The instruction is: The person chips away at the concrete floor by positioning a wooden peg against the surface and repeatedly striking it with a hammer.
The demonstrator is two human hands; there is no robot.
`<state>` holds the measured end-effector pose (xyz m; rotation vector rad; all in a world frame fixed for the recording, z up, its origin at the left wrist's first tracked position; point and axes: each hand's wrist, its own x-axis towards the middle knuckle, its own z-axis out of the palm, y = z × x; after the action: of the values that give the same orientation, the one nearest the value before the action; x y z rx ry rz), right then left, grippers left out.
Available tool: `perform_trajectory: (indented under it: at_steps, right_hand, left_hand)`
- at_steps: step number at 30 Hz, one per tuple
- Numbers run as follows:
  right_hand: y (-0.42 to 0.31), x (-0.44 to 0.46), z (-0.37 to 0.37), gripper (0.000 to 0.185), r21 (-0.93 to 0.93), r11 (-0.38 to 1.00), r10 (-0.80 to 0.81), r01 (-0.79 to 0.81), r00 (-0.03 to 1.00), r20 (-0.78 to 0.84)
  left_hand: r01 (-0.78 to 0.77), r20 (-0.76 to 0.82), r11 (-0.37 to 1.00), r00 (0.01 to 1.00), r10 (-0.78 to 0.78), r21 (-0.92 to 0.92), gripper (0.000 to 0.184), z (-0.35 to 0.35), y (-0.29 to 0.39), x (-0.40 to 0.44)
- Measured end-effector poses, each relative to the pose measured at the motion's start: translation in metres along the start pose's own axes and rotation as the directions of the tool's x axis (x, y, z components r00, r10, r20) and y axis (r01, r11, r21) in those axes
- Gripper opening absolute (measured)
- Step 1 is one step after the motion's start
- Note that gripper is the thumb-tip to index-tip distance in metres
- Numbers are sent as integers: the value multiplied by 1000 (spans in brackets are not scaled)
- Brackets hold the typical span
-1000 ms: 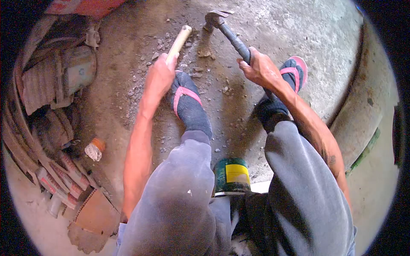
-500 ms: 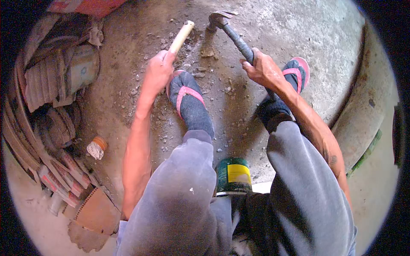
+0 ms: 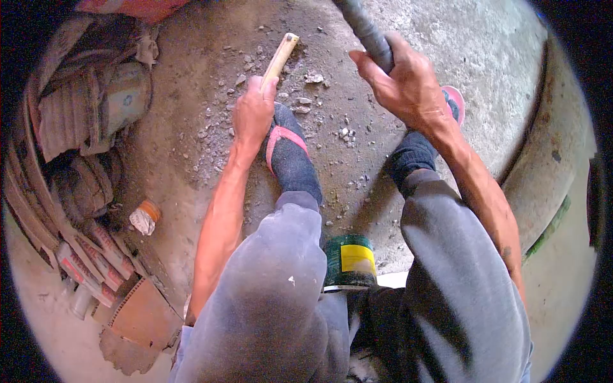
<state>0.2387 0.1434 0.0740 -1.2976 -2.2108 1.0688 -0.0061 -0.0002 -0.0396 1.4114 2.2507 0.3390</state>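
My left hand [image 3: 253, 113] is wrapped round a pale wooden stick [image 3: 280, 59] that slants up and away from the floor, with a small dark spot near its far end. What lies inside the fist is hidden. In my right hand [image 3: 408, 80] is a hammer by its grey, wrapped handle [image 3: 367, 35]; the head is beyond the top edge of the view. Broken stone chips [image 3: 303, 105] lie on the floor close to the left hand and beside my left foot [image 3: 290, 150], which wears a dark sock and a pink flip-flop.
A green can with a yellow label [image 3: 350, 262] stands between my legs. Stacked sacks [image 3: 96, 108] and cardboard [image 3: 143, 313] line the left side, near an orange-and-white cup-like object [image 3: 145, 217]. A large curved grey object [image 3: 546, 159] lies along the right.
The right hand has lifted the hammer toward me, taking its head out of view. My left hand and the wooden stick have shifted slightly right.
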Motion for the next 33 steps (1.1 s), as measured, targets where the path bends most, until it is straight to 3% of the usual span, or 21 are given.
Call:
perform_trajectory:
  at_steps: [2, 4, 5, 8, 15, 18, 22, 23, 25, 28, 29, 30, 33]
  right_hand:
    - [-7, 5, 6, 33, 42, 993, -107, 111, 989, -97]
    - [-3, 4, 19, 32, 114, 977, -166, 182, 976, -140]
    - [9, -1, 32, 32, 65, 975, -202, 214, 967, -157]
    - [65, -10, 53, 34, -137, 977, -132, 161, 972, 196]
    - [9, 0, 24, 30, 19, 999, -26, 26, 999, -25]
    - [25, 1, 42, 29, 42, 993, -103, 108, 989, -109]
    - [46, -2, 46, 27, -56, 998, -12, 31, 950, 311]
    - [48, -9, 43, 34, -81, 990, 136, -114, 922, 362]
    - [49, -18, 43, 35, -75, 982, 191, -176, 928, 321]
    - [52, -24, 35, 34, -147, 946, 323, -290, 893, 313]
    - [55, -25, 30, 34, -183, 926, 372, -329, 873, 314]
    - [59, -27, 28, 35, -174, 909, 416, -378, 847, 332]
    - [64, -29, 28, 38, -147, 852, 518, -503, 767, 379]
  left_hand:
    - [130, 49, 991, 990, -129, -25, 37, -12, 19, -1]
    - [127, 58, 991, 990, -125, -30, 36, -14, 19, -2]
    - [124, 63, 992, 991, -122, -34, 35, -14, 20, -1]
    - [57, 32, 998, 998, -56, -24, 35, -9, 14, -2]
    - [78, 51, 997, 996, -76, -19, 36, -14, 20, 0]
    - [66, 53, 996, 997, -62, -61, 37, -13, 17, 1]
    - [73, 71, 996, 995, -68, -60, 38, -18, 22, 3]
    - [71, 85, 996, 994, -65, -61, 39, -21, 25, 4]
    - [99, 120, 995, 988, -95, -30, 44, -28, 28, 14]
    - [-14, 176, 999, 984, 19, -30, 47, -45, 19, 39]
    - [-79, 260, 997, 963, 77, -3, 48, -56, 9, 50]
    - [-50, 344, 998, 937, 58, -33, 48, -76, 18, 53]
    - [49, 269, 996, 963, -26, -79, 47, -97, 26, 48]
